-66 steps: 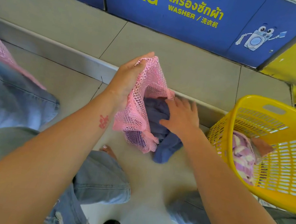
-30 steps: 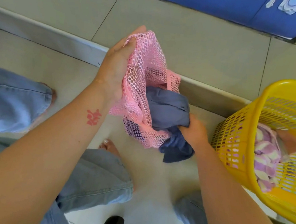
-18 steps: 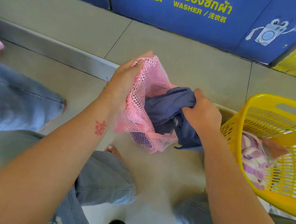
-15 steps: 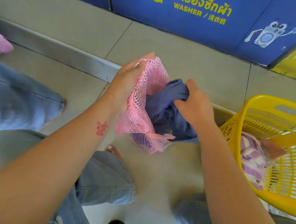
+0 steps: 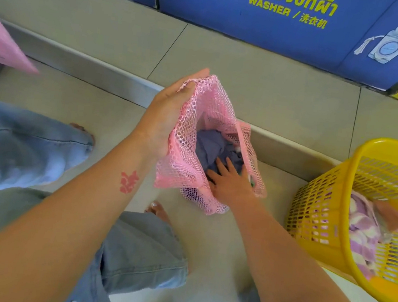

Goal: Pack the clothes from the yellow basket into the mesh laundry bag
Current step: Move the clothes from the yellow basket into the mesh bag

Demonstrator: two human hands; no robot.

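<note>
Left hand [image 5: 164,118] pinched the bag [image 5: 186,146] rim, keeping the mouth open. Right hand [image 5: 230,181] was inside, fingers spread, pressing the blue cloth [image 5: 212,146] down. More clothes [image 5: 364,231] waited in the basket [image 5: 380,147].

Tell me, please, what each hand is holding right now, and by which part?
The left hand holds the mesh bag by its mouth edge. The right hand presses flat on the blue garment inside, gripping nothing.

Far across the tiled floor [image 5: 122,29] stands a blue washer panel [image 5: 272,31]; a raised kerb [image 5: 101,76] crosses the middle.
</note>
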